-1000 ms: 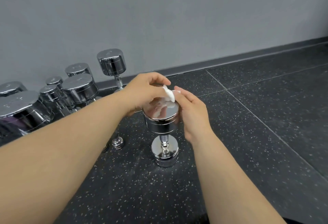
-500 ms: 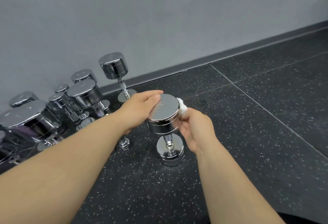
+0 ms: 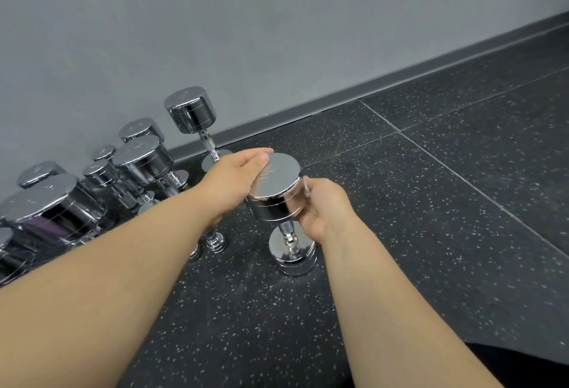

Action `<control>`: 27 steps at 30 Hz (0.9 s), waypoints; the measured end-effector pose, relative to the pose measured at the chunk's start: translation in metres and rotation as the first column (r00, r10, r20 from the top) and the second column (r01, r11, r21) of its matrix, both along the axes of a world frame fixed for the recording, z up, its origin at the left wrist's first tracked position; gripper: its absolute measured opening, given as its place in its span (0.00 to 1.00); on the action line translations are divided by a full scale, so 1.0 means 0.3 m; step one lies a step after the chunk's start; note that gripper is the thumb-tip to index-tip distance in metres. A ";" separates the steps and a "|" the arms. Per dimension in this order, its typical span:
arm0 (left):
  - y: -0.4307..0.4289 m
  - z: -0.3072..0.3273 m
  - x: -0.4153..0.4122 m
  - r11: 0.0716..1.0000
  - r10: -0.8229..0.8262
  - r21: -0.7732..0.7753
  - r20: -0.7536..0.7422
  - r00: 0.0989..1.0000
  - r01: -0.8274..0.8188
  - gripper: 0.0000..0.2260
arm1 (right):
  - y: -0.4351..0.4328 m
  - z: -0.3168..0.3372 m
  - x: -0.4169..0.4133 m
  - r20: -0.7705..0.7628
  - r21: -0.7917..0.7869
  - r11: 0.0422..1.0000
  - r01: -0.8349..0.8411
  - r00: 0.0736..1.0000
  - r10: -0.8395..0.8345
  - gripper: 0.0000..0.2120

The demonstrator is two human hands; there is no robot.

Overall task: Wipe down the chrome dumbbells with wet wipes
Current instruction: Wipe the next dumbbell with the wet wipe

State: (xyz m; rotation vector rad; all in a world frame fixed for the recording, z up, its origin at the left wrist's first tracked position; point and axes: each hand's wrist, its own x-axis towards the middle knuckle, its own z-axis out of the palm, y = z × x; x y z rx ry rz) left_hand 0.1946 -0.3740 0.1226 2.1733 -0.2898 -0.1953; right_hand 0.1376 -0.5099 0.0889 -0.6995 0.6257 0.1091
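A chrome dumbbell (image 3: 278,186) stands on end on the black speckled floor, its lower head (image 3: 292,253) on the ground. My left hand (image 3: 237,178) cups the left edge of its upper head, fingers reaching over the top rim. My right hand (image 3: 321,207) is wrapped round the right side of that head and presses a white wet wipe (image 3: 306,186) against the chrome. Only a small sliver of the wipe shows above my fingers.
Several more chrome dumbbells stand on end along the grey wall at the left, the tallest one (image 3: 191,113) just behind my left hand. A small chrome piece (image 3: 216,241) sits on the floor under my left forearm. Black floor tiles (image 3: 431,203) stretch to the right.
My right hand has slid with the wipe from the top face of the dumbbell head down onto its right side. My left hand has moved from the top to the left edge.
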 end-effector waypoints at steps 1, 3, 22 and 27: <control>-0.002 0.002 -0.008 1.000 0.001 -0.009 -0.001 1.000 -0.001 0.11 | 0.004 0.001 -0.026 0.003 -0.006 1.000 0.003 1.000 -0.003 0.10; -0.008 0.005 -0.020 0.999 0.013 -0.029 0.006 1.000 -0.013 0.11 | 0.013 0.004 -0.074 -0.005 -0.060 0.998 0.015 1.000 -0.015 0.10; 0.023 -0.072 -0.261 0.615 -0.010 -0.741 -0.349 0.937 -0.269 0.14 | 0.095 0.132 -0.106 -0.006 -0.936 -0.312 0.163 0.878 0.478 0.18; 0.036 -0.052 -0.257 0.563 -0.002 -0.761 -0.392 0.920 -0.322 0.11 | 0.056 0.183 -0.081 -0.113 -0.969 -0.247 -0.016 0.915 0.388 0.17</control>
